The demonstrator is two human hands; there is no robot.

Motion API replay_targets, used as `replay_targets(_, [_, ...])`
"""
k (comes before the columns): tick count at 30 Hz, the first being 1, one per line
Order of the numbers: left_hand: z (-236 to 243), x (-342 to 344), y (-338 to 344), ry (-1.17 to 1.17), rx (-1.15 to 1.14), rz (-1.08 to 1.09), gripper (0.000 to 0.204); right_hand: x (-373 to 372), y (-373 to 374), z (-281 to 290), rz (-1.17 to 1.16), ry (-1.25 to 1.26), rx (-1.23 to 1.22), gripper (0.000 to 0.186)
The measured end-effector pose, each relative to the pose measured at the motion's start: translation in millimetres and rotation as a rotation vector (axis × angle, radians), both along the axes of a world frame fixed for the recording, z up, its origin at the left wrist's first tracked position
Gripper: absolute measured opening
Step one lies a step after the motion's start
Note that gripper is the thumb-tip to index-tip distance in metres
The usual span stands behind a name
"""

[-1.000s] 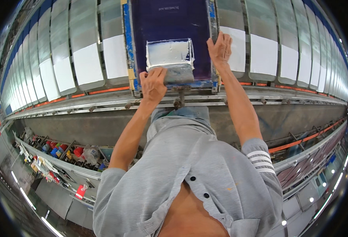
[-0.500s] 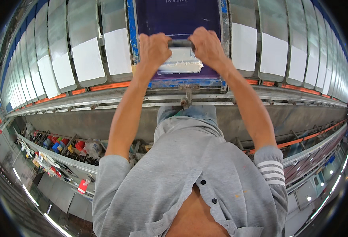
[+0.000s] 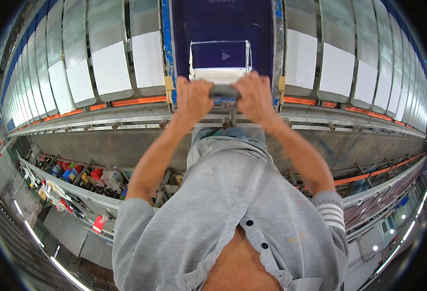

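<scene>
Both of my hands grip the grey handle of a squeegee (image 3: 224, 90) at the near end of a printing screen. My left hand (image 3: 193, 99) is closed round its left end, and my right hand (image 3: 253, 95) is closed round its right end. Just beyond the handle lies a band of thick white ink (image 3: 218, 74). Thin white ink lines border a rectangle on the dark purple mesh (image 3: 223, 24), with a small pale triangular mark inside it. The screen's frame (image 3: 167, 36) is smeared with blue. The squeegee's blade is mostly hidden by the handle and hands.
Long grey pallets with white sheets (image 3: 107, 68) on their near ends stand in rows left and right of the screen. A metal rail (image 3: 136, 116) with bolts runs between them and me. Behind me on the left, a shelf holds colourful containers (image 3: 96, 173).
My hands have drawn the squeegee toward my body, down to the screen's near end. The ink-bordered rectangle and triangular mark now show beyond it.
</scene>
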State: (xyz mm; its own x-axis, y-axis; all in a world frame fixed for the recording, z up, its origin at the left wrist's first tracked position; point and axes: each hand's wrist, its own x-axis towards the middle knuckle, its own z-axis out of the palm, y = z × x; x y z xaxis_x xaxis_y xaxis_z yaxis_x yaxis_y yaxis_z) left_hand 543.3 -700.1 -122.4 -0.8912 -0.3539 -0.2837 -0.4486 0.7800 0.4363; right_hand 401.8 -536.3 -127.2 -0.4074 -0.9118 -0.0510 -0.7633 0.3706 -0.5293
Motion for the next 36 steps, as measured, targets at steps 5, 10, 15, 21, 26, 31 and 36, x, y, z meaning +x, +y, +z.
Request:
replay_targets(5, [-10.6, -92.4, -73.2, 0.016, -0.123, 0.008, 0.030, -94.7, -71.7, -36.2, 0.021, 0.063, -0.115, 0.022])
replay_targets(10, [-29.3, -72.6, -53.8, 0.122, -0.143, 0.008, 0.031, -72.7, -56.5, -40.8, -0.040, -0.029, -0.170, 0.022])
replay_targets(15, [-18.6, -55.6, -41.4, 0.091, -0.100, 0.036, 0.032, -59.7, -43.0, -30.3, -0.020, -0.061, -0.137, 0.023])
replay_targets(21, [-25.7, -87.6, -68.7, 0.090, -0.083, 0.031, 0.021, -92.6, -72.2, -39.8, -0.008, -0.039, -0.196, 0.021])
replay_targets(26, [-24.1, -31.4, -15.3, 0.114, -0.084, 0.006, 0.025, -30.5, -16.2, -26.0, -0.010, -0.092, -0.123, 0.036])
replay_targets(31, [-13.6, -30.5, -19.2, 0.061, -0.040, 0.001, 0.034, -66.1, -11.7, -13.9, -0.076, -0.459, -0.112, 0.039])
replay_targets(36, [-18.5, -10.4, 2.6, 0.108, -0.066, 0.004, 0.038, -125.7, -1.1, -73.3, -0.659, 0.172, -0.027, 0.070])
